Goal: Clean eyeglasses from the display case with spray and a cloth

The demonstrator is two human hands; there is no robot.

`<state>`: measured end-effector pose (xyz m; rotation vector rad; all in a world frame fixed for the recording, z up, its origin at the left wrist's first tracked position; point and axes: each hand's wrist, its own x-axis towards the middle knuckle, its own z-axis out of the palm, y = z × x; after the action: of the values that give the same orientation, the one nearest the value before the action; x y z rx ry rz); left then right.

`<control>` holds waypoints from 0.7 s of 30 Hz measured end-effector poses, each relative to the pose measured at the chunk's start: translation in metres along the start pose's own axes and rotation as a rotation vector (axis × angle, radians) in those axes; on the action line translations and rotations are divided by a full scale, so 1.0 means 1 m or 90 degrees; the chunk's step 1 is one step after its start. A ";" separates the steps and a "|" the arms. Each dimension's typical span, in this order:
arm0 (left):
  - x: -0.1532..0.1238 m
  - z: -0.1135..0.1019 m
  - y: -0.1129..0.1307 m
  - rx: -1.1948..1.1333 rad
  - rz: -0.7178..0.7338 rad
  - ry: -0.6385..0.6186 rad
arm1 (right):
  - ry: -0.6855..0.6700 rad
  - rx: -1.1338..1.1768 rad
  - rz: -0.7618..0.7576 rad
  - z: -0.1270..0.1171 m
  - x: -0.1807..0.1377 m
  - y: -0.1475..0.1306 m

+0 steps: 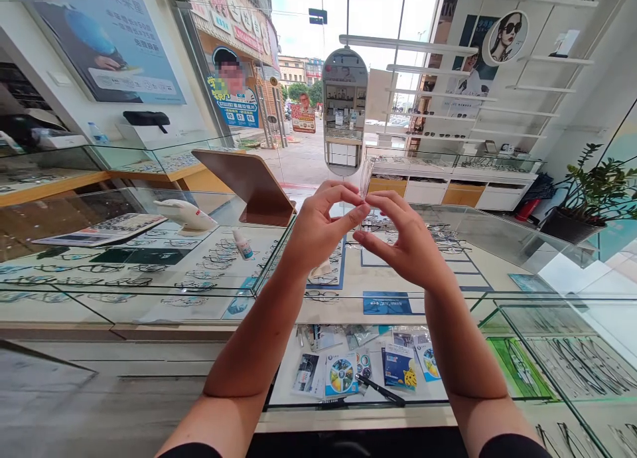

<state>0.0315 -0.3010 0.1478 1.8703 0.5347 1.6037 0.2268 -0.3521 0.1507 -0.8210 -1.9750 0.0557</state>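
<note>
My left hand (326,226) is raised over the glass counter, its thumb and index fingertip pinched together. A small, clear-looking glint shows at the fingertips, too small to make out. Beside it, my right hand (405,242) reaches in from the right. Its index fingertip meets the left fingertips, while its thumb stays lower and apart. Behind and below the hands, eyeglass frames (445,235) lie inside the glass case. A blue card (387,303) lies under the right wrist. Nearer to me, a black pen (381,390) rests by leaflets (342,375) on a lower shelf.
At left on the glass top stand a brown tilted panel (243,179), a white figure (185,216) and a small bottle (243,244). An oval mirror (345,113) hangs ahead. A potted plant (572,222) stands at right. Glass edges (256,292) cross the counter.
</note>
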 end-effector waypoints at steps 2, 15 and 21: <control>0.000 0.003 0.000 -0.003 0.002 -0.002 | 0.015 0.035 0.006 0.003 0.001 0.003; -0.010 -0.011 -0.009 -0.025 -0.053 0.030 | 0.051 0.191 0.089 0.003 0.002 0.016; -0.023 -0.084 -0.065 0.111 0.112 0.403 | 0.115 0.158 0.084 -0.006 0.003 0.024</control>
<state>-0.0500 -0.2529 0.0933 1.5301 0.8107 2.3460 0.2434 -0.3335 0.1476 -0.7645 -1.7023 0.2886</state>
